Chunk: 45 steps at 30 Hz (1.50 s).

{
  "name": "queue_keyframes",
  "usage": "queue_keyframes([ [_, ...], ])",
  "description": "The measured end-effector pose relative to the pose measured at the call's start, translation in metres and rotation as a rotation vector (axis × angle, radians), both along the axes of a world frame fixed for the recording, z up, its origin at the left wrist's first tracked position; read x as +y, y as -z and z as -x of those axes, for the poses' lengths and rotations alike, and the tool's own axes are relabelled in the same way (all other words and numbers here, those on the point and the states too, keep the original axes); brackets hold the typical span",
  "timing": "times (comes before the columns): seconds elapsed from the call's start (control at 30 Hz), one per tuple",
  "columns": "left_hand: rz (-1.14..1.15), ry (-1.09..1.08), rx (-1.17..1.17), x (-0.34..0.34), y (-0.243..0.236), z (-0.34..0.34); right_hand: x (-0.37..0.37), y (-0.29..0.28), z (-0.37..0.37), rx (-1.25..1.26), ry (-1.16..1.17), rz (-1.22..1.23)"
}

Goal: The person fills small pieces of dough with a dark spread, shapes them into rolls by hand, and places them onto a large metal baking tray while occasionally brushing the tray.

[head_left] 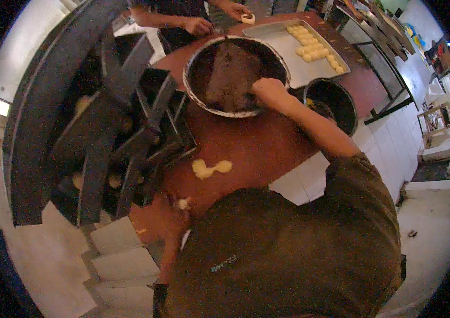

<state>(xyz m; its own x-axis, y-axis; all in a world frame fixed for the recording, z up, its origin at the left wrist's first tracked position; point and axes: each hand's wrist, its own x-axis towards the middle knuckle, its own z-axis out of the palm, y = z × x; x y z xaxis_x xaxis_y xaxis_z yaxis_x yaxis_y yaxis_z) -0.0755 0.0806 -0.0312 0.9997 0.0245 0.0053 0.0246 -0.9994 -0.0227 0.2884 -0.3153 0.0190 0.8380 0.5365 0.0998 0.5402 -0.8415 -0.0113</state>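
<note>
At the table's near left edge, my left hand is dim and partly blurred, curled about a small pale piece of dough. My right hand reaches over the near right rim of a large round basin. Its fingers are closed and dip toward the dark brown filling heaped inside; whatever they pinch is hidden. Between my hands, flattened yellow dough pieces lie touching on the reddish table.
Dark stacked trays rise at the left, with pale rounds inside. Beyond the basin, another person's hand holds a filled dough piece. A metal tray carries rows of dough balls. A black bucket stands by my right forearm.
</note>
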Motion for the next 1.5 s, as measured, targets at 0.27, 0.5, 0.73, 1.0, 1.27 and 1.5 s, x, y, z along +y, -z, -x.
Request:
queue_keyframes([
  [0.27,0.466,-0.07,-0.239,0.017,0.096,0.01,-0.007,-0.015,-0.028,0.309,0.008,-0.057],
  [0.5,0.532,-0.224,-0.197,-0.011,0.063,0.006,-0.005,0.007,-0.013,0.172,0.016,0.044],
  [0.73,0.365,-0.118,-0.151,0.02,0.093,0.024,0.023,-0.028,-0.016,0.157,-0.132,-0.022],
  [1.0,0.62,-0.301,-0.243,0.009,0.054,0.024,0.045,-0.023,0.003,0.153,-0.219,-0.213],
  [1.27,1.136,-0.822,-0.034,0.007,-0.007,0.042,0.03,-0.009,0.0,0.064,-0.442,-0.161],
  [1.5,1.13,-0.837,-0.151,-0.015,-0.032,0.022,0.002,-0.03,-0.016,1.111,-0.274,-0.731],
])
